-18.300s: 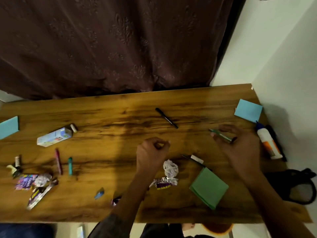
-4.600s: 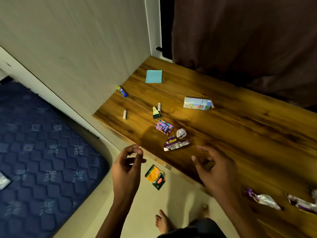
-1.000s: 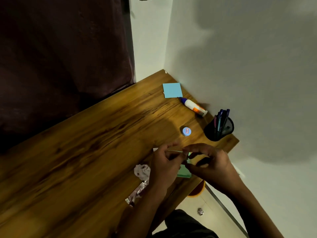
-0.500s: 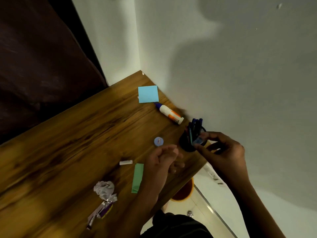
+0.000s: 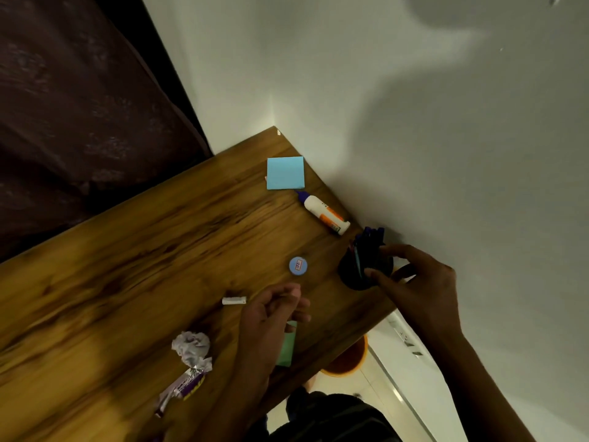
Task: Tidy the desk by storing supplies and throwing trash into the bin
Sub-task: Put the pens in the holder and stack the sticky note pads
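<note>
A black mesh pen holder (image 5: 355, 277) with several pens stands at the desk's right edge by the wall. My right hand (image 5: 414, 282) is at its rim, thumb and fingers spread apart over it, and I see nothing in it. Over a green sticky pad (image 5: 287, 350) hovers my left hand (image 5: 271, 317), fingers loosely curled and holding nothing. On the wooden desk (image 5: 127, 282) lie a crumpled paper ball (image 5: 191, 346) and a purple wrapper (image 5: 185, 386) near the front. An orange bin (image 5: 349, 360) sits on the floor under the desk's corner.
A blue sticky pad (image 5: 285, 172) and a glue bottle (image 5: 325, 213) lie near the far corner. A small round blue lid (image 5: 298, 266) and a short white stick (image 5: 234, 300) lie mid-desk. A dark curtain hangs behind; white wall on the right.
My right hand, which held a small blue item beside the pen holder, is now spread at the holder's rim and the item is out of sight. The left hand stayed over the green pad.
</note>
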Demonstrator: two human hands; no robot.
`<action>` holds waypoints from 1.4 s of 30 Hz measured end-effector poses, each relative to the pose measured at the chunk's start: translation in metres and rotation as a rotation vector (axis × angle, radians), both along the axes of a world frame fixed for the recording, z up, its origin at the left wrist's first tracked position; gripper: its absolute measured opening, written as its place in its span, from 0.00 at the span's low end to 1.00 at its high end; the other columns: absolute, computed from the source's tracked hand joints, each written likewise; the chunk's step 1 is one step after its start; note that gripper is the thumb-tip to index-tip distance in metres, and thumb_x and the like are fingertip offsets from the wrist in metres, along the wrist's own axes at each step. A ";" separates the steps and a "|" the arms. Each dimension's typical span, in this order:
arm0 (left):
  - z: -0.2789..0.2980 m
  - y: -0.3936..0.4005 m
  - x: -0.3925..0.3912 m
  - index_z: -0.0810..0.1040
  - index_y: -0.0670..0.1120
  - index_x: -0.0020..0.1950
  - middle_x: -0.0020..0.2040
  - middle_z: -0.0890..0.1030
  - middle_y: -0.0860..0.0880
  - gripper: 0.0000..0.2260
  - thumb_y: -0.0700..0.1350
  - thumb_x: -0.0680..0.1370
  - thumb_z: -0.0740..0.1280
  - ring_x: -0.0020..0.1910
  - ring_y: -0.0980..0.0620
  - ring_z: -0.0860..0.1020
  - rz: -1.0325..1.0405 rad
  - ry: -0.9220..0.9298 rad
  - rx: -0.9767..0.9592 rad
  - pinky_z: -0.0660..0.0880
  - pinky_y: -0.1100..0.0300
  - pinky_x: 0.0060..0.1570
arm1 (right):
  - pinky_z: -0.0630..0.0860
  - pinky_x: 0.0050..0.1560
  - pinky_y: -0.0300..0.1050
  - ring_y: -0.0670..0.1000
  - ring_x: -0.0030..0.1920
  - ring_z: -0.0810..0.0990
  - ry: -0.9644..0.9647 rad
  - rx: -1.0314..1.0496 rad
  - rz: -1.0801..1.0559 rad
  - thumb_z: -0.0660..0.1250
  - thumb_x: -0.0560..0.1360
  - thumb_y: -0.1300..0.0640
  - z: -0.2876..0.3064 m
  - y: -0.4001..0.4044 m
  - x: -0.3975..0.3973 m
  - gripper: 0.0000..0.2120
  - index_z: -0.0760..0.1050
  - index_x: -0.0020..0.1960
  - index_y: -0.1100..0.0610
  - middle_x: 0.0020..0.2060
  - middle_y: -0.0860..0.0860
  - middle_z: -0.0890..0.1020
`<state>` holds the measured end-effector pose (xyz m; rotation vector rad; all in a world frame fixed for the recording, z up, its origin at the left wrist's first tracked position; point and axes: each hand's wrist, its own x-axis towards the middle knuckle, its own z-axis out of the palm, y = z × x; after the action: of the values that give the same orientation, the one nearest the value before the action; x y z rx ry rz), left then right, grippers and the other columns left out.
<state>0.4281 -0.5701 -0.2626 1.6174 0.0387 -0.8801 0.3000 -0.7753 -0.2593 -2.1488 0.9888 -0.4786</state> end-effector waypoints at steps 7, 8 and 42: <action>0.000 0.009 0.004 0.83 0.46 0.55 0.45 0.88 0.47 0.05 0.44 0.81 0.68 0.42 0.46 0.86 0.054 -0.031 0.009 0.76 0.53 0.43 | 0.82 0.42 0.39 0.40 0.43 0.83 -0.069 0.000 -0.003 0.78 0.71 0.48 0.013 0.002 0.007 0.14 0.83 0.55 0.48 0.50 0.39 0.84; 0.003 0.011 0.005 0.83 0.46 0.55 0.45 0.88 0.47 0.05 0.43 0.81 0.69 0.42 0.48 0.86 0.068 -0.035 0.008 0.76 0.54 0.43 | 0.82 0.44 0.39 0.40 0.46 0.83 -0.091 0.006 0.005 0.78 0.71 0.48 0.017 0.005 0.009 0.14 0.83 0.55 0.47 0.49 0.39 0.84; 0.093 0.419 -0.061 0.82 0.42 0.60 0.50 0.87 0.40 0.10 0.44 0.83 0.65 0.47 0.35 0.85 1.239 -0.323 0.067 0.75 0.51 0.46 | 0.73 0.34 0.33 0.41 0.42 0.82 -0.067 0.168 1.190 0.79 0.63 0.40 0.052 0.394 0.143 0.17 0.82 0.50 0.41 0.43 0.38 0.84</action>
<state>0.3669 -0.1508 -0.1693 1.4048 0.7576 0.3376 0.4430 -0.3809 -0.2072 -2.1172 -0.3583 0.1233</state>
